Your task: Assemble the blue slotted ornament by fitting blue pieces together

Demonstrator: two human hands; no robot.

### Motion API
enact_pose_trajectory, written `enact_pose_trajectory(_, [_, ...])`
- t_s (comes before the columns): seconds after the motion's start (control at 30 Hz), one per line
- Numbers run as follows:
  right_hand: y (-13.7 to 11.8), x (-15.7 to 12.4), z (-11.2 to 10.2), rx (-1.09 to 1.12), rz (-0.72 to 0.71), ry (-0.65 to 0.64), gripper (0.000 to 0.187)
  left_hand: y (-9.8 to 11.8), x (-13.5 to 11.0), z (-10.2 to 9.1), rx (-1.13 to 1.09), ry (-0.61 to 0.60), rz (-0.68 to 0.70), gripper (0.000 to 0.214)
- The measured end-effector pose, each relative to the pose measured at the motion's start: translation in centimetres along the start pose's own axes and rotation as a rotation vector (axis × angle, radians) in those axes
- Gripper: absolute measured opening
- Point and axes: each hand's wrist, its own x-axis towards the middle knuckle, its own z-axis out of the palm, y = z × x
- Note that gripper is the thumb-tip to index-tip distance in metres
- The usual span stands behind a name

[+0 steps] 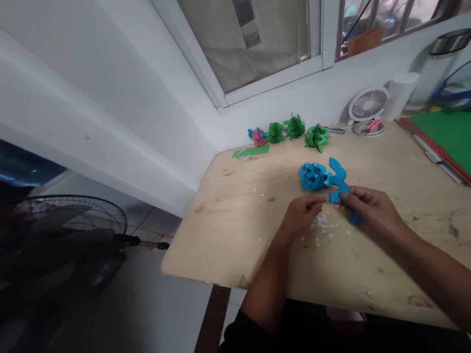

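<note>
Newsprint is hanging behind the window (257, 39), too blurred for reading. Below it, a pale plywood tabletop (239, 220) is standing against a white wall, with a floor fan (69, 220) sitting on the floor to its left. The right hand (371, 211) is pinching a flat blue foam piece (339, 182), which is lying on the tabletop and touching a blue slotted ball (312, 176). The left hand (301, 215) is hovering just beside it, fingers bunched together over white scraps (326, 225). Green paper balls (294, 127) are lining the wall.

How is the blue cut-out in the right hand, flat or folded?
Flat: the blue cut-out, pinched by the right hand, shows an unbent outline.
</note>
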Motion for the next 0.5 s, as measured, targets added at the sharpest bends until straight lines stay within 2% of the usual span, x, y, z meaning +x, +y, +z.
enact_pose_trajectory(0.1, [0.0,-0.1,0.0,0.003,-0.021,-0.026,0.049,0.3,0.0,0.0,-0.026,0.044,-0.008,0.028])
enact_pose_trajectory(0.2, [0.2,-0.1,0.0,-0.018,-0.038,-0.050,0.050,0.6,-0.2,-0.1,-0.024,0.125,-0.086,0.052])
enact_pose_trajectory(0.27, [0.3,-0.1,-0.1,-0.055,-0.045,-0.080,0.050,0.9,-0.3,-0.2,-0.073,0.083,-0.107,0.057])
enact_pose_trajectory(0.4, [0.5,0.1,-0.2,-0.042,-0.058,-0.066,0.050,1.4,-0.5,-0.1,-0.257,-0.054,-0.045,0.048])
enact_pose_trajectory(0.5, [0.5,0.2,-0.1,-0.026,-0.049,-0.064,0.050,1.2,-0.4,0.1,-0.250,-0.061,-0.043,0.037])
